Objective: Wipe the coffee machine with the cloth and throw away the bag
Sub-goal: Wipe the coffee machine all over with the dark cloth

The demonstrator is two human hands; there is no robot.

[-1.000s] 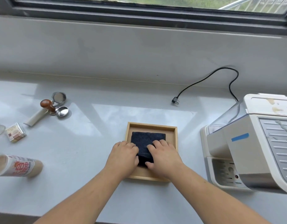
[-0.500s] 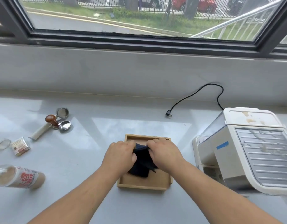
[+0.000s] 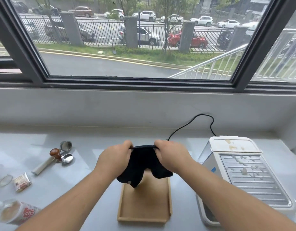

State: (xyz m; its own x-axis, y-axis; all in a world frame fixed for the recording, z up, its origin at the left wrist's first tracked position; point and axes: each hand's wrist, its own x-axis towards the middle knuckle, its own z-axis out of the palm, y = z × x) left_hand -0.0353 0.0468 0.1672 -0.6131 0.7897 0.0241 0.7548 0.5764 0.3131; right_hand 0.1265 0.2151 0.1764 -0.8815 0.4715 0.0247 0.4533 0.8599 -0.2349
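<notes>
A dark navy cloth hangs in the air above the wooden tray, stretched between both hands. My left hand grips its upper left edge and my right hand grips its upper right edge. To the right stands the white coffee machine, with brown stains on its lid and on its ribbed grey top. A small printed bag lies flat on the counter at the far left.
A portafilter with a wooden tamper and metal filter baskets lies left of the tray. A bottle lies on its side at the front left. The machine's black power cord runs along the back wall. A window ledge bounds the counter behind.
Both hands gripped the folded cloth in the tray and lifted it up, unfolding it between them. The view tilted upward, showing more of the window.
</notes>
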